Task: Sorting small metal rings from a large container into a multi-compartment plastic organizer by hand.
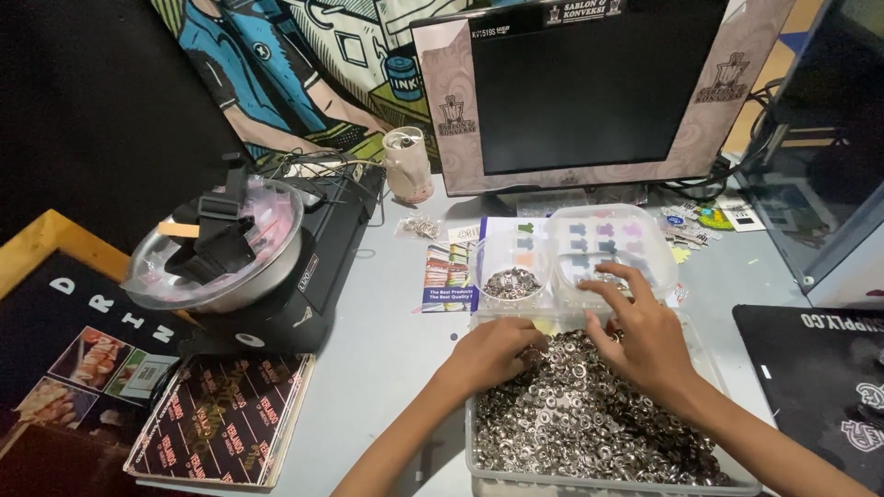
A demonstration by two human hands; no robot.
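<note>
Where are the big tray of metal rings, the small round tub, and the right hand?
big tray (479,460), head view, left rim.
small round tub (488,253), head view, clear left wall.
right hand (645,336), head view, back of hand.

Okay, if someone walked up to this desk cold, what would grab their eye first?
Probably the clear tub at the near edge, heaped with small silver metal rings, with the left hand and right hand dug into the pile. Behind it stand two smaller clear containers, then a dark monitor at the back.
</note>
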